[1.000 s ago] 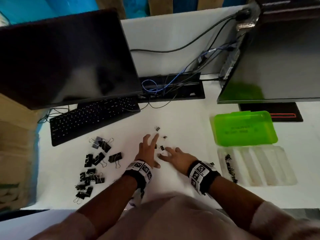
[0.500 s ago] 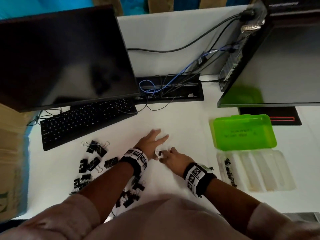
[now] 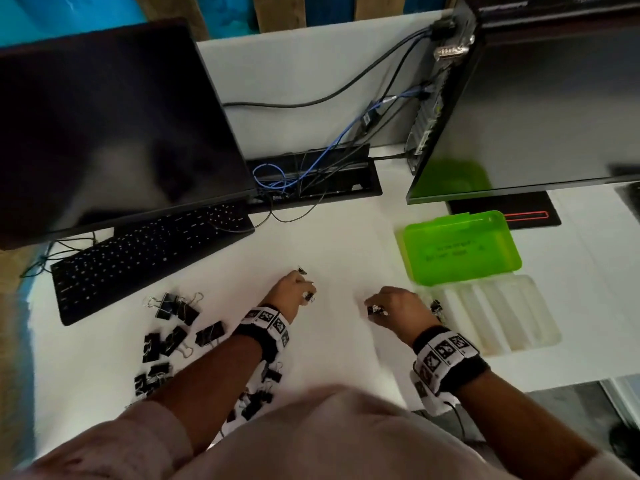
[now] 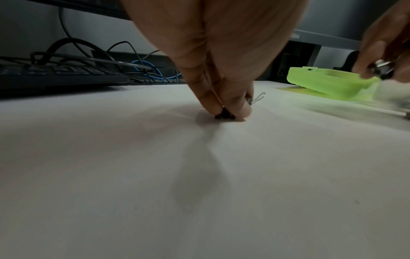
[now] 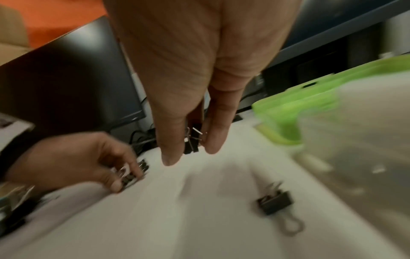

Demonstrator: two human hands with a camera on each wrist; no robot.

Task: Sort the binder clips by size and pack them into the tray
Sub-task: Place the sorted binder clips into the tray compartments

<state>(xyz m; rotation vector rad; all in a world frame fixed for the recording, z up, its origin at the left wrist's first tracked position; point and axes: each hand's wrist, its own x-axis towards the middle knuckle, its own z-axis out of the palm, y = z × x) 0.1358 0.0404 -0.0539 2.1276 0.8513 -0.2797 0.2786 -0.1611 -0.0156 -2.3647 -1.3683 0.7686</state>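
My left hand (image 3: 294, 292) pinches a small black binder clip (image 4: 224, 114) against the white desk. Another tiny clip (image 3: 302, 270) lies just beyond its fingers. Above the desk my right hand (image 3: 394, 304) grips small black clips (image 5: 192, 140) between thumb and fingers, close to the clear divided tray (image 3: 498, 315). One small clip (image 5: 275, 201) lies on the desk beside the tray's left edge. A few small clips (image 3: 436, 306) lie in the tray's leftmost slot. Larger black clips (image 3: 173, 327) are scattered on the left.
The tray's green lid (image 3: 460, 247) lies open behind it. A black keyboard (image 3: 145, 258) and monitor (image 3: 104, 126) stand at the left. A second monitor (image 3: 536, 109) overhangs at the right. Cables (image 3: 311, 174) run along the back. More clips (image 3: 256, 400) lie under my left forearm.
My right hand has moved right toward the tray with small clips in it. My left hand has curled its fingers onto a small clip on the desk.
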